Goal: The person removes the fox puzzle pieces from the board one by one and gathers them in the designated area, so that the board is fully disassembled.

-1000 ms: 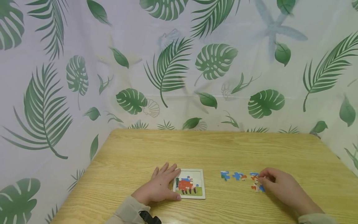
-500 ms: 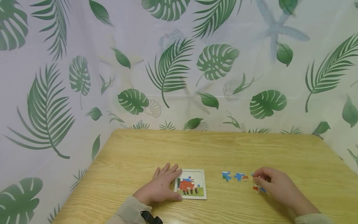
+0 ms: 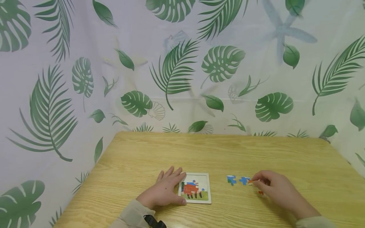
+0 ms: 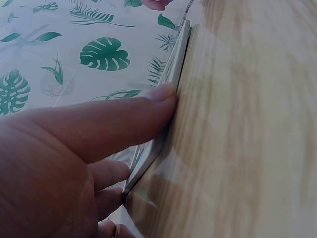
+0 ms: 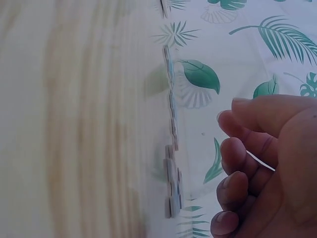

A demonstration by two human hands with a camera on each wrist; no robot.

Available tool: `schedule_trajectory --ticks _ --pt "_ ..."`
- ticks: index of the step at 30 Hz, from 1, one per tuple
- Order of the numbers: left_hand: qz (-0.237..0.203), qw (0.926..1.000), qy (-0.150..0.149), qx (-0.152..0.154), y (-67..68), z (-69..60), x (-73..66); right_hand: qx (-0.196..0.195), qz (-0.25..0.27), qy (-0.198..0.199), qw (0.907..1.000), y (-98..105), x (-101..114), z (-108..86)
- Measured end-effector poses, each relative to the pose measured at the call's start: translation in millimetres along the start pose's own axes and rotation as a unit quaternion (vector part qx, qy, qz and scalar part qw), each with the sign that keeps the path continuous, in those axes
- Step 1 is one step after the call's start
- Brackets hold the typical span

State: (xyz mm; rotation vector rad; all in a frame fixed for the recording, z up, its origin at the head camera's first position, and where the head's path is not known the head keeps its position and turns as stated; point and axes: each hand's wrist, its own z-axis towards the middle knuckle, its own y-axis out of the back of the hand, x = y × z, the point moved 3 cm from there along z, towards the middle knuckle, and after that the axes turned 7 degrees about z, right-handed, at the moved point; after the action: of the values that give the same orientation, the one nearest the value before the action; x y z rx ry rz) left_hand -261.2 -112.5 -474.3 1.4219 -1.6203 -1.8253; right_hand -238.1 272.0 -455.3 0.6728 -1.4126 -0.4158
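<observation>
A square jigsaw board (image 3: 201,181) in a white frame lies on the table, its lower part filled with a red animal picture. My left hand (image 3: 162,192) is spread along the board's left side, fingertips on the upper corner and thumb at the lower edge. In the left wrist view the thumb (image 4: 124,119) touches the rim. To the right lie a blue-green jigsaw piece (image 3: 231,180) and a blue-orange piece (image 3: 244,180). Over more pieces hovers my right hand (image 3: 276,190), partly hiding them. The right wrist view shows its fingers loosely bent above several pieces (image 5: 172,193), nothing visible between them.
The wooden table (image 3: 159,148) reaches back to a white cloth (image 3: 182,114) printed with green leaves, which also hangs along the left and right sides. A black band (image 3: 154,221) is on the left wrist.
My right hand has moved left over the loose pieces, now near the blue-orange one and covering those to its right. My left hand stays on the board. The head view has shifted slightly.
</observation>
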Motion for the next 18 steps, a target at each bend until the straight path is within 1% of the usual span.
schedule_trajectory --ticks 4,11,18 --pt "0.004 1.0000 0.004 -0.001 -0.6 0.6 -0.4 0.006 0.011 0.007 0.9999 -3 4 1.4" --pt "0.004 1.0000 0.005 -0.002 -0.2 -0.5 -1.7 0.003 -0.021 0.028 0.9994 -12 13 6.2" --pt "0.000 1.0000 0.006 -0.002 0.7 -0.4 -2.7 0.000 -0.021 0.054 0.9983 -21 22 11.4"
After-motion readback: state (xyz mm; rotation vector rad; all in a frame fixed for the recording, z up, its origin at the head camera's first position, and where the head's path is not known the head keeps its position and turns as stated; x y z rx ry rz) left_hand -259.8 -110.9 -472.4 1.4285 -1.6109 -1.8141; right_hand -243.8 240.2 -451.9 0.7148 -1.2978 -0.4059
